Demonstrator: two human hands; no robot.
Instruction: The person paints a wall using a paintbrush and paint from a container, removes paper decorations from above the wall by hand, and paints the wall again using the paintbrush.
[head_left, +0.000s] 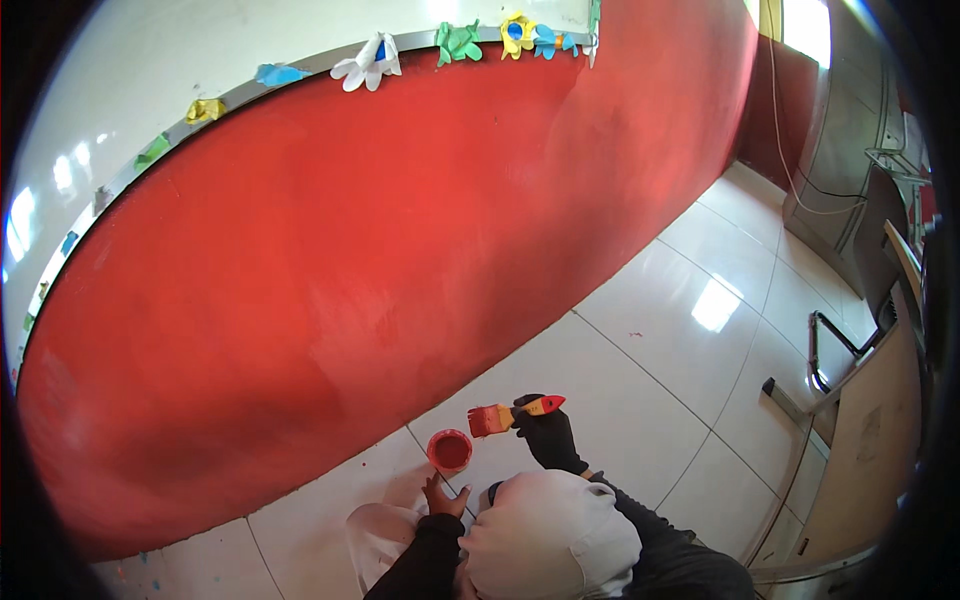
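Note:
My right hand (547, 435), in a black glove, grips a paintbrush (516, 415) by its wooden handle with a red tip. The bristles carry red paint and point left, just above and right of a round container of red paint (450, 451) on the tiled floor. My bare left hand (445, 498) is below the container, fingers spread, near or touching its lower rim; contact is not certain. Beyond both hands rises a red-painted wall (300, 262), with paler, uneven patches along its lower part.
A whiteboard (187, 45) framed with colourful paper flowers (373, 64) hangs on the wall. On the right stand wooden desks (862, 435), a metal cabinet (847, 112) and a hanging cable (780, 135). Paint spots (636, 334) mark the floor tiles. Light-coloured cloth covers the head at bottom centre.

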